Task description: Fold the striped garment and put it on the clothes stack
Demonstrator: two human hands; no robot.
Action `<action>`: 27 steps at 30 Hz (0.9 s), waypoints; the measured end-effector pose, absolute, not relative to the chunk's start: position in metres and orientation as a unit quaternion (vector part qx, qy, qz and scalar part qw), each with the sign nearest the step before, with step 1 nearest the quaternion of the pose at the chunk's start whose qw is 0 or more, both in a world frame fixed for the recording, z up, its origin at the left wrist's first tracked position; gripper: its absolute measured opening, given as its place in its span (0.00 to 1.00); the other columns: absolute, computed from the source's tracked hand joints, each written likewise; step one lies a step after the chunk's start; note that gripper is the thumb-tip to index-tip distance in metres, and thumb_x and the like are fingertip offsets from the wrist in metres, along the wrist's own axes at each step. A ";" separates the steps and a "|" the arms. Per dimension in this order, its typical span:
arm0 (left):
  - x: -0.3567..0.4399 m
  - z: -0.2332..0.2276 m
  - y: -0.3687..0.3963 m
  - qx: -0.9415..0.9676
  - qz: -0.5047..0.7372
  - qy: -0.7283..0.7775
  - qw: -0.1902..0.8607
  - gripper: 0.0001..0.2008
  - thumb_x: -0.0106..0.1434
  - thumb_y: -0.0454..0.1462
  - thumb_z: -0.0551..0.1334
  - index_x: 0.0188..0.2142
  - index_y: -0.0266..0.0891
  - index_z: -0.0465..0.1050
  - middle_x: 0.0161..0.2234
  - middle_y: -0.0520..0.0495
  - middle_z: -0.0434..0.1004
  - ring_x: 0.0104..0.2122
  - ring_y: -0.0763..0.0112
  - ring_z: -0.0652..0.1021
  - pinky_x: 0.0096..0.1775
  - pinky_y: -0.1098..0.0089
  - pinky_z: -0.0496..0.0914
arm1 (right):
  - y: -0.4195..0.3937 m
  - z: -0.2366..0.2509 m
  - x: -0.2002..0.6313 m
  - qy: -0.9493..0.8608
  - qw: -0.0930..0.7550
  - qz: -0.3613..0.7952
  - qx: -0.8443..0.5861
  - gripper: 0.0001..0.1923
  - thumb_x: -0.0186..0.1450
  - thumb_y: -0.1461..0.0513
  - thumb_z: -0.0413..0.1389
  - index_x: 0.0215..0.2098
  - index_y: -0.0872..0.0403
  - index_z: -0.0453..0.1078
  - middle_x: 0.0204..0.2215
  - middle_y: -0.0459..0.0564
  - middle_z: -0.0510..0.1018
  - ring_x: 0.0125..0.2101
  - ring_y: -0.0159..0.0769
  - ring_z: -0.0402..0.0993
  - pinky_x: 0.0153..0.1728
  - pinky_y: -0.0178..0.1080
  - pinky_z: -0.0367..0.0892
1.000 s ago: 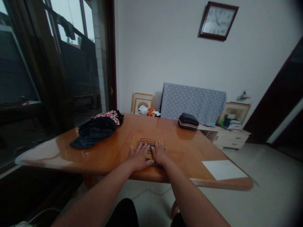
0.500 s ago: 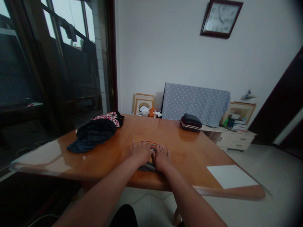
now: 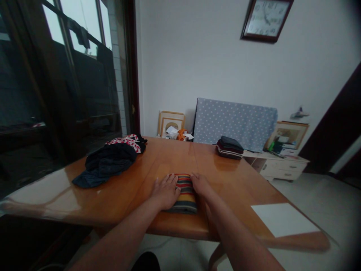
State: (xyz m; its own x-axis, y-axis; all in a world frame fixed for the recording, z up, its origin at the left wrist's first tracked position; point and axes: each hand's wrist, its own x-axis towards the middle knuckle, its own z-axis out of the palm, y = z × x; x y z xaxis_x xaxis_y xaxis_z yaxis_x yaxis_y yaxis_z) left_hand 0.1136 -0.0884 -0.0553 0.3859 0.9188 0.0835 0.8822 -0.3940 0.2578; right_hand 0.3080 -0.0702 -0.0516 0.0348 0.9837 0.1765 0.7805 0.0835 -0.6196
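Note:
A small folded cloth with red, yellow and dark stripes (image 3: 184, 192) lies near the front edge of a glossy wooden table (image 3: 231, 184). My left hand (image 3: 165, 191) lies flat against the cloth's left side, fingers spread. My right hand (image 3: 199, 185) rests along its right side, fingers touching the edge. Neither hand grips it; the cloth shows between them.
A heap of dark clothes with a red-and-white piece (image 3: 111, 158) sits at the table's left. A folded dark stack (image 3: 229, 146) is at the far right. A white sheet (image 3: 283, 219) lies at the near right corner. Behind stand a dotted covered panel (image 3: 235, 122), picture frames and a low cabinet (image 3: 282, 167).
My hands lay together on top of the striped cloth; now they have parted to its two sides, so the cloth's top shows.

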 end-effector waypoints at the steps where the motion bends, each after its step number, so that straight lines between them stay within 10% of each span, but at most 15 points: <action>1: 0.114 -0.055 -0.089 0.828 0.107 0.544 0.086 0.33 0.70 0.51 0.43 0.70 0.43 0.50 0.72 0.45 0.44 0.70 0.53 0.47 0.64 0.35 0.39 | -0.064 -0.047 0.313 -0.670 0.308 0.165 -0.656 0.28 0.72 0.57 0.38 0.62 0.60 0.67 0.62 0.60 0.69 0.63 0.41 0.62 0.64 0.44 0.54; 19: 0.110 -0.051 -0.096 0.818 0.137 0.552 0.090 0.30 0.71 0.52 0.42 0.69 0.49 0.54 0.71 0.46 0.47 0.69 0.53 0.50 0.63 0.35 0.38 | -0.068 -0.058 0.283 -0.808 0.167 0.068 -0.561 0.29 0.75 0.52 0.35 0.63 0.56 0.65 0.59 0.59 0.72 0.60 0.43 0.66 0.62 0.45 0.54; 27: 0.098 -0.053 -0.092 0.684 0.223 0.691 0.071 0.31 0.65 0.56 0.51 0.57 0.40 0.71 0.56 0.32 0.72 0.58 0.39 0.69 0.56 0.41 0.59 | -0.074 -0.054 0.284 -0.793 0.189 0.086 -0.573 0.29 0.75 0.51 0.36 0.62 0.55 0.66 0.58 0.57 0.73 0.58 0.43 0.67 0.60 0.43 0.56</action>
